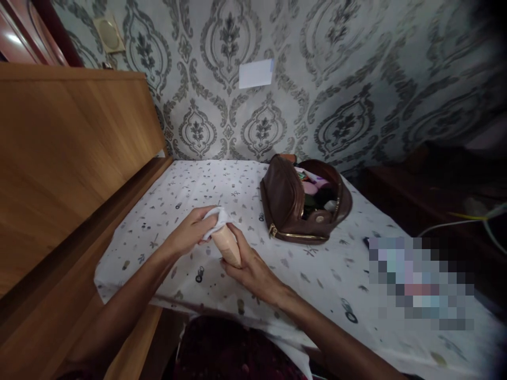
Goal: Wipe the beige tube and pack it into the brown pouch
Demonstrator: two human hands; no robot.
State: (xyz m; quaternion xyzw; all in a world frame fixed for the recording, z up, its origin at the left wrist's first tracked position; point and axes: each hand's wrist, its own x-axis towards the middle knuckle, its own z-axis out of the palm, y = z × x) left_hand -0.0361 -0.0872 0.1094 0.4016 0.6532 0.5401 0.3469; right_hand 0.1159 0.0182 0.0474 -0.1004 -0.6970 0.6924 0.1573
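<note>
Right hand [247,266] wrapped around a peach tube [227,244], left hand [194,229] pinching a white wipe [217,217] on its top end. Both held just above the surface [325,274], brown makeup bag [303,203] open beyond the right hand. Could slip and drop if squeezed too softly.

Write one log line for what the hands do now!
left hand: white cloth on tube | right hand: holds tube | brown pouch: open
</note>
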